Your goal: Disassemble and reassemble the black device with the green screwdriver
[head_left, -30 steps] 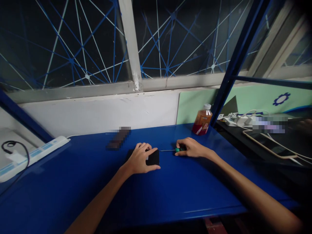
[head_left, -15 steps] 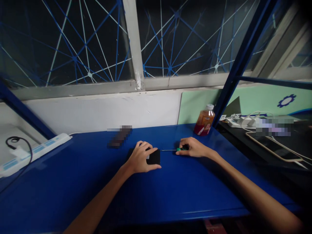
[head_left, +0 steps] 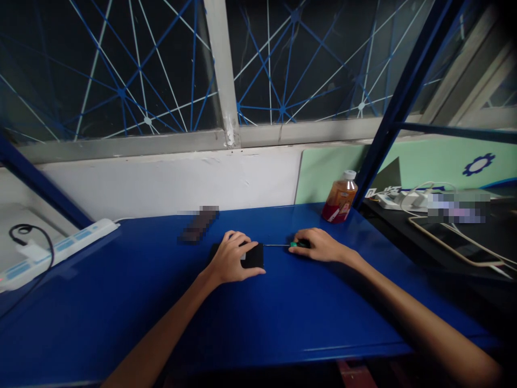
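A flat black rectangular box (head_left: 257, 260) with a pale label lies on the blue table. Across its top rests my left hand (head_left: 234, 260), gripping it with the thumb along the near side and the fingers over the far side. My right hand (head_left: 319, 245) is closed around the green and black handle of a screwdriver (head_left: 293, 244). The thin metal shaft lies level and points left, its tip at the box's right edge. Whether the tip enters a screw there is too small to tell.
A bottle of reddish drink (head_left: 340, 198) stands at the back right. A blurred dark object (head_left: 198, 225) lies behind the box. On the left is a white power strip (head_left: 60, 250); a phone (head_left: 454, 242) and cables lie on the black table at right.
My right fingers have shifted on the screwdriver handle, the thumb and index finger now lying flatter along it. The left hand still holds the box in place. The view has moved slightly.
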Tool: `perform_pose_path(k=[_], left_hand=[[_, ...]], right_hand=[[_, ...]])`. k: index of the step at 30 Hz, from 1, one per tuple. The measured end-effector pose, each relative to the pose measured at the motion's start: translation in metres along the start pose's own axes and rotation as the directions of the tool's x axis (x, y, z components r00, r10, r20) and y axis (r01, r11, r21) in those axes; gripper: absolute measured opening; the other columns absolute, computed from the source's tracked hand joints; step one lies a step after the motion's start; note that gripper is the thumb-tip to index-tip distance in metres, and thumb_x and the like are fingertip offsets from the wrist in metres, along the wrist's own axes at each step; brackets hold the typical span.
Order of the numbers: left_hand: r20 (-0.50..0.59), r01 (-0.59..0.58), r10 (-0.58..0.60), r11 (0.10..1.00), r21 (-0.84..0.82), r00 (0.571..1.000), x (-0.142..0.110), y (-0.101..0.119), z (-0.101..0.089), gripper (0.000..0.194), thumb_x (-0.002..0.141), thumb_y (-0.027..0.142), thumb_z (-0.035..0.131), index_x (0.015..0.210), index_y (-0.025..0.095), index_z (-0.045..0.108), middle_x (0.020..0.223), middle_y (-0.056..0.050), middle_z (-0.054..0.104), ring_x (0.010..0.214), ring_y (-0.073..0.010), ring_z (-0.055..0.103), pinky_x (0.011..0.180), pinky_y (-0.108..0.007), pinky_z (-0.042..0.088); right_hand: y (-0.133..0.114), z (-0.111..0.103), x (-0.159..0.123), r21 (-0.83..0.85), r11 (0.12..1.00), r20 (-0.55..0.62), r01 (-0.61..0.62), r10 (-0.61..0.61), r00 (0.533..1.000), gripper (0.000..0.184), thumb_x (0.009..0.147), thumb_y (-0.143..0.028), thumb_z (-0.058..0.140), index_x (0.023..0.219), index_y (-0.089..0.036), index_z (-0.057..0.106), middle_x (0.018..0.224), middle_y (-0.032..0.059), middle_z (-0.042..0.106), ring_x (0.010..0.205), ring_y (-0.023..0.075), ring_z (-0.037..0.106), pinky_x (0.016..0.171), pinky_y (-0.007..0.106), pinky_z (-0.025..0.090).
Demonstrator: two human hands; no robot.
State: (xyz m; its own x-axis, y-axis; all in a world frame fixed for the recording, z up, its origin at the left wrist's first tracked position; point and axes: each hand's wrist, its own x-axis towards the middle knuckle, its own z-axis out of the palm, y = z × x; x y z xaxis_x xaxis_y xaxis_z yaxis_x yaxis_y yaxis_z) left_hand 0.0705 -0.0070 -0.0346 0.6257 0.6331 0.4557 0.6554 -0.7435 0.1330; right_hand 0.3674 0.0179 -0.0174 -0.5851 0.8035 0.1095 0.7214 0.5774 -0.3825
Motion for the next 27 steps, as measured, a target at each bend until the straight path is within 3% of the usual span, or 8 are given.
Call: perform_pose_path(k=[8,13,17,27], left_hand=[[0.022,0.001,-0.001,1.0,-0.003,1.0,0.0001,0.0,-0.0009,0.065,0.074,0.069,0.062,0.117,0.02,0.064,0.106,-0.01,0.064,0.101,-0.0282,0.056,0.094,-0.05,0.036],[0.031,-0.009,0.009,1.0,-0.001,0.999,0.0005,0.0005,-0.0014,0.064,0.076,0.067,0.063,0.12,0.021,0.063,0.107,-0.01,0.063,0.102,-0.0281,0.056,0.094,-0.05,0.036],[0.028,-0.013,0.013,1.0,-0.003,1.0,0.0006,0.0015,-0.0014,0.062,0.076,0.065,0.064,0.118,0.02,0.063,0.107,-0.01,0.063,0.102,-0.028,0.056,0.093,-0.049,0.037],[0.021,-0.025,0.026,1.0,-0.015,0.999,0.0007,0.0002,-0.0005,0.064,0.075,0.067,0.063,0.118,0.02,0.063,0.103,-0.01,0.063,0.099,-0.0272,0.056,0.091,-0.048,0.041]], right_hand=[[0.002,0.005,0.0001,0.053,0.999,-0.018,-0.004,0.005,1.0,0.03,0.085,-0.049,0.058,0.087,-0.02,0.05,0.066,-0.0015,0.055,0.056,0.0129,0.047,0.054,0.026,0.029],[0.0018,0.0036,0.0008,0.032,0.999,-0.014,0.023,-0.022,1.0,0.043,0.09,-0.06,0.046,0.08,-0.019,0.053,0.062,-0.001,0.055,0.054,0.0121,0.048,0.053,0.026,0.028],[-0.0019,0.0062,0.0017,-0.027,0.999,0.036,0.026,-0.025,0.999,0.052,0.096,-0.058,0.034,0.072,-0.018,0.058,0.059,0.001,0.057,0.052,0.0117,0.049,0.053,0.026,0.028],[-0.0038,0.0106,0.0021,-0.127,0.992,0.045,-0.012,0.018,0.999,0.051,0.095,-0.056,0.037,0.079,-0.018,0.066,0.065,0.0043,0.064,0.056,0.0132,0.054,0.053,0.027,0.026]])
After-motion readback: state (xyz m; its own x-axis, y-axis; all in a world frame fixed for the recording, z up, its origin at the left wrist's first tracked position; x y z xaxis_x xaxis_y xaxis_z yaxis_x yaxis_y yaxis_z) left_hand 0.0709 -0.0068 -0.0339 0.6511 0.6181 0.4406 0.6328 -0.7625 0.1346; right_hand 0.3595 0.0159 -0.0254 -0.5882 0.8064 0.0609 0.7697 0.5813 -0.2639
